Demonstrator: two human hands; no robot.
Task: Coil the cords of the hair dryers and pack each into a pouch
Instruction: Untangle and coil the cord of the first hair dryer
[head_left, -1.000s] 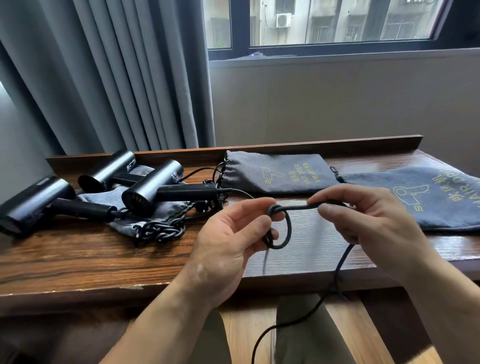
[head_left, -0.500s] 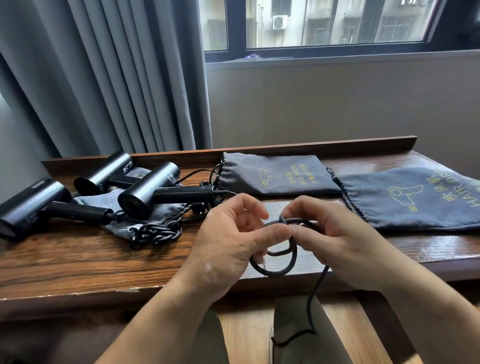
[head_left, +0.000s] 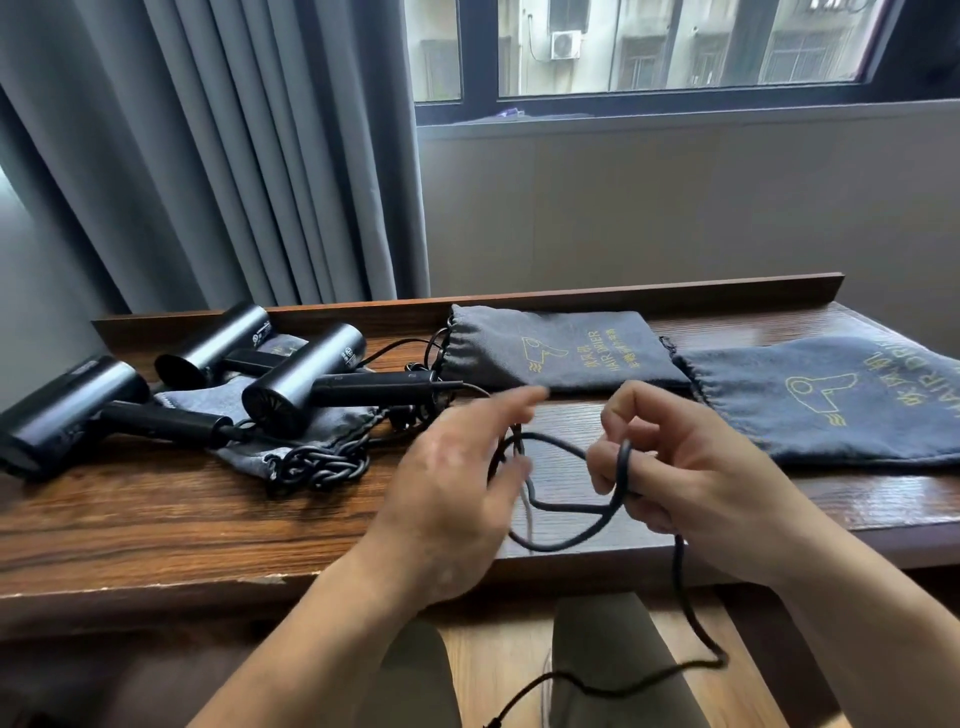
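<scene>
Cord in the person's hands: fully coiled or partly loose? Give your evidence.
Partly loose. The cord forms loops between the left hand and right hand, but a long tail hangs down past the desk edge.

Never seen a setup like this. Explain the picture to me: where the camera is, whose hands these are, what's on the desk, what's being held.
There is no machine here. A person wears a wide-angle camera on the head, looking forward and down, so you see their own two bare hands. On the wooden desk lie three black hair dryers, a braided cord beside them, a crumpled grey pouch under them, and two flat grey pouches printed with a dryer picture. The right hand curls its fingers round a black cord, which forms a loop between the hands and trails down toward the floor. The left hand is blurred, with its fingers stretched out by the loop.
</scene>
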